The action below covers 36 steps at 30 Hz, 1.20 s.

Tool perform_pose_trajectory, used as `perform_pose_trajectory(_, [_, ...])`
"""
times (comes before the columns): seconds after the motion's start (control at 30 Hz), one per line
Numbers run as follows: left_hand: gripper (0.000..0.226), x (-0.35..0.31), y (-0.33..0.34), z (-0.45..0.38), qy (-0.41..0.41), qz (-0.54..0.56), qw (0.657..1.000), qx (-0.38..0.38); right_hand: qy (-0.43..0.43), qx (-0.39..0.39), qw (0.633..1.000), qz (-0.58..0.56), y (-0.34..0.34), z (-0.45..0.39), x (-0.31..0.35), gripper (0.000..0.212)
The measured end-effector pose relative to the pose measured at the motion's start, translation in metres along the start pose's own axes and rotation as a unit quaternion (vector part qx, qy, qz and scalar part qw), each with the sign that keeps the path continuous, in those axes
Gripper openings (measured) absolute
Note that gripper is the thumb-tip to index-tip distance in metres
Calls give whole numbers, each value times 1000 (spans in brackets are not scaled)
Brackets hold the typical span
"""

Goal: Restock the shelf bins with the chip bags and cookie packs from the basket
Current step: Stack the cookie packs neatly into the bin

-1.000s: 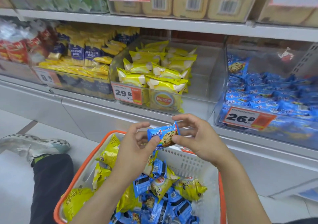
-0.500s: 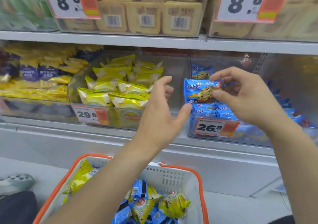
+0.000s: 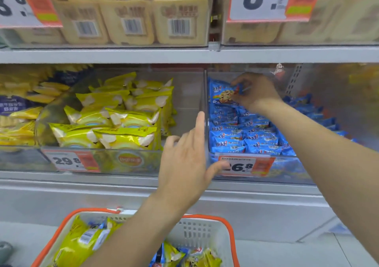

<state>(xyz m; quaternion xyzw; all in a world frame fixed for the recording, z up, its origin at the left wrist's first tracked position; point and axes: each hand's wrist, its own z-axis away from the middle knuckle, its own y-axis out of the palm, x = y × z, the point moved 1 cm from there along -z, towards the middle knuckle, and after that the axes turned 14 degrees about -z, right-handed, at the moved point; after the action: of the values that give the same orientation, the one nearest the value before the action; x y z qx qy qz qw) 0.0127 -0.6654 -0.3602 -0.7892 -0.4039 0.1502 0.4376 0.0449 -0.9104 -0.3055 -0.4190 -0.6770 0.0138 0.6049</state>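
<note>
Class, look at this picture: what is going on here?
A person is restocking a shop shelf. The right hand pinches a blue cookie pack over the clear bin of matching packs. The left hand hangs open at the bin's front. More chip bags wait in the basket below.

Shelf board [image 3: 123, 55]: grey painted metal, matt, smooth.
Shelf bins [image 3: 202, 90]: clear hard plastic, glossy, with reflections on the walls.
Chip bags [image 3: 125, 137], at 9 o'clock of centre: yellow plastic film, shiny, crinkled.
Cookie packs [image 3: 252, 137], at 3 o'clock: blue plastic film, glossy, creased at the seals; one cookie pack [image 3: 222, 92] of the same film was pinched in the right hand [image 3: 256, 92].
Price tags [image 3: 246, 165]: printed paper, flat, matt.
Basket [image 3: 196, 229], at 6 o'clock: off-white perforated plastic wall, orange smooth plastic rim.
Upper-shelf packs [image 3: 127, 22]: beige wrapping with paper barcode labels, dull.
</note>
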Motion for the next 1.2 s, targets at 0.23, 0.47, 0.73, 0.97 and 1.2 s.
perform_pose_trajectory(0.23, [110,-1,6,3,-2,-3,1000,20,-26,-3,998,62,22,-11,-12,35])
perform_pose_trajectory(0.47, [107,-1,8,4,-2,4,1000,28,-41,-8,998,45,31,-6,-20,37])
perform_pose_trajectory(0.73, [106,-1,8,4,3,3,999,34,-32,6,998,61,32,-5,-23,40])
perform_pose_trajectory(0.97, [106,-1,9,5,14,-5,1000,22,-21,13,995,92,24,0,-14,59])
perform_pose_trajectory(1.2, [100,5,6,7,36,34,999,-7,-77,-24,996,36,1,37,21,21])
